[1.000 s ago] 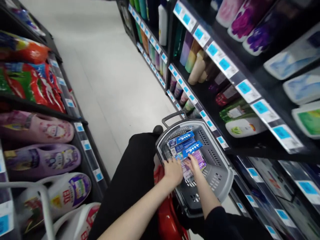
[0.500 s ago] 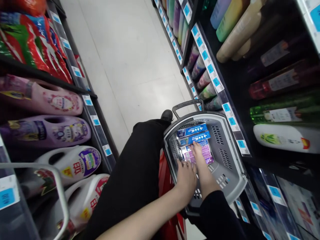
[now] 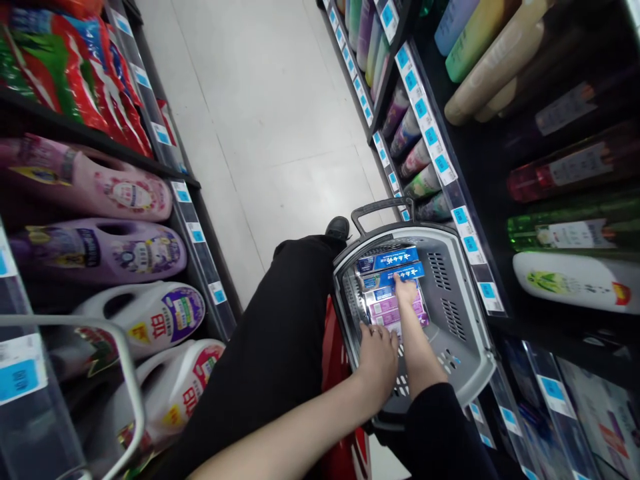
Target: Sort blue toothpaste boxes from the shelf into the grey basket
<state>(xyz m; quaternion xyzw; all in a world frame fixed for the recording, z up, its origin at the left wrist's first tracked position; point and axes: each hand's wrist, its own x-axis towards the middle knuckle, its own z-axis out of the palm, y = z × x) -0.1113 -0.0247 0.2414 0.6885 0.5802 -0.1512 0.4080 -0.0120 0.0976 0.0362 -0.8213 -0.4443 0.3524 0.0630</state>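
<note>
A grey plastic shopping basket [image 3: 470, 333] sits beside my legs, with blue toothpaste boxes [image 3: 395, 257] at its far end. Purple boxes [image 3: 384, 308] lie flat nearer to me, side by side. My right hand [image 3: 406, 291] reaches into the basket, its fingers curled at the lower edge of the nearer blue box; some fingertips are hidden. Just to its left, my left hand [image 3: 380, 357] lies with fingers slightly apart at the near ends of the purple boxes, a ring on one finger.
Shelves of laundry detergent bottles [image 3: 140, 257] and bagged goods [image 3: 80, 73] line the left. On the right, shelves hold shampoo-like bottles [image 3: 575, 283] close to the basket. Pale floor tiles [image 3: 260, 120] run between them. The basket's handle [image 3: 383, 208] sticks out at its far end.
My right hand has shifted slightly right along the nearer blue box, apart from my left hand. My left hand has drawn back a little. The view has drifted slightly.
</note>
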